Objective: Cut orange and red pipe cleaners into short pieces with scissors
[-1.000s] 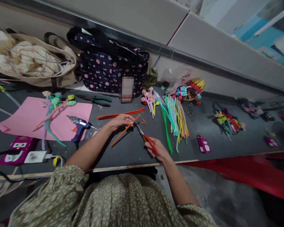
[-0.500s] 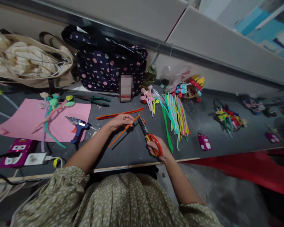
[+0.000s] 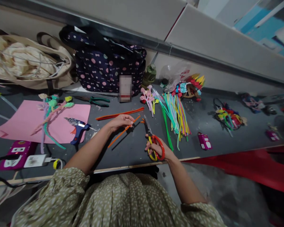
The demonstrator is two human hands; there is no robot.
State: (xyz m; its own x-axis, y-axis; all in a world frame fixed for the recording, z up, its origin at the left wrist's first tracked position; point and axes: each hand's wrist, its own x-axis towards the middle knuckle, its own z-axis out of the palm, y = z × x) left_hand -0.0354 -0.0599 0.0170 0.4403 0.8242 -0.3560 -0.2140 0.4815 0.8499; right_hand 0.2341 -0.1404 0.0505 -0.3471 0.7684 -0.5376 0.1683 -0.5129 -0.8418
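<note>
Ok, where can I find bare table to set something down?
One patch lies between the coloured stems and the multicoloured heap, beyond the middle purple box. Another is at the front edge, between the left forearm and the scissors, below the orange stem. It's crowded around the pink sheet and glue gun, and along the dotted bag.

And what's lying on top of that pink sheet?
On the pink sheet lie several long-stemmed fuzzy flowers, some reaching past its lower edge. A blue glue gun overlaps its lower right side. Whatever is underneath them or the sheet is hidden.
</note>
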